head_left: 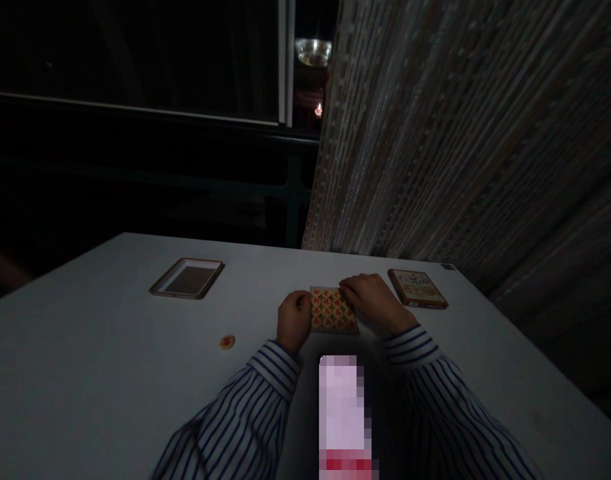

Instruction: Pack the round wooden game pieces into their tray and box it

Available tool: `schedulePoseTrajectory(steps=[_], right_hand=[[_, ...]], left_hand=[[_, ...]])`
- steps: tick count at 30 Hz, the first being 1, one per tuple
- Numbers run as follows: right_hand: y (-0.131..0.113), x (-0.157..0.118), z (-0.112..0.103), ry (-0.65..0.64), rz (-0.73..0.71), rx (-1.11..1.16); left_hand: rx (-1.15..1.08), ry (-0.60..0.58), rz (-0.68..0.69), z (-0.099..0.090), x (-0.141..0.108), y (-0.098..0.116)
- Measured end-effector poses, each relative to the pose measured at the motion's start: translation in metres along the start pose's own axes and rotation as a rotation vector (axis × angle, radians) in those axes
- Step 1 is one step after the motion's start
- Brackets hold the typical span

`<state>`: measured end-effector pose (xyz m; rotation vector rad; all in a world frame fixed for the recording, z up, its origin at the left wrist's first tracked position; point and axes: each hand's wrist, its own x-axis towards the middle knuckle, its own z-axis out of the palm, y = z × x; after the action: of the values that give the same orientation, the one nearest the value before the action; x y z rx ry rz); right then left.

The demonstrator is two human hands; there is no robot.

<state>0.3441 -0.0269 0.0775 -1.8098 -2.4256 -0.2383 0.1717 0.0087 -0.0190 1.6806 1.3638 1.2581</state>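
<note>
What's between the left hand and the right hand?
In the head view, round, red-marked pieces in a square tray lie between the left hand and the right hand.

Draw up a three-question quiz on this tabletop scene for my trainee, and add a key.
1. True or false: the single disc lies apart from the rows of discs.
2. Which is nearer the right hand?
A) the open-topped box
B) the printed box
3. Fill in the colour: the left sleeve is pale with ____ stripes.

Key:
1. True
2. B
3. blue
</note>
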Motion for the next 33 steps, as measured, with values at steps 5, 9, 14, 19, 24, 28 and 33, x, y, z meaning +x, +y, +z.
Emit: schedulePoseTrajectory(steps=[5, 9, 14, 19, 24, 28, 33], right_hand=[[-0.01, -0.018, -0.004, 0.045, 0.003, 0.009], [-0.018, -0.029, -0.01, 0.031, 0.016, 0.035], [-0.032, -0.034, -0.019, -0.017, 0.023, 0.067], [-0.048, -0.031, -0.021, -0.029, -0.011, 0.122], [-0.065, -0.024, -0.019, -0.019, -0.075, 0.158], [-0.08, -0.017, -0.02, -0.043, -0.129, 0.17], [-0.096, -0.007, -0.019, -0.094, -0.2, 0.158]], left_hand=[[0.0, 0.032, 0.045, -0.003, -0.005, 0.006], [-0.026, 0.015, 0.075, -0.009, -0.013, 0.014], [-0.075, -0.061, 0.086, -0.028, -0.023, 0.024], [-0.007, -0.119, 0.118, -0.064, -0.034, 0.031], [0.122, -0.074, 0.104, -0.106, -0.042, 0.022], [0.234, -0.032, 0.102, -0.136, -0.043, 0.007], [0.321, -0.023, 0.108, -0.165, -0.041, -0.011]])
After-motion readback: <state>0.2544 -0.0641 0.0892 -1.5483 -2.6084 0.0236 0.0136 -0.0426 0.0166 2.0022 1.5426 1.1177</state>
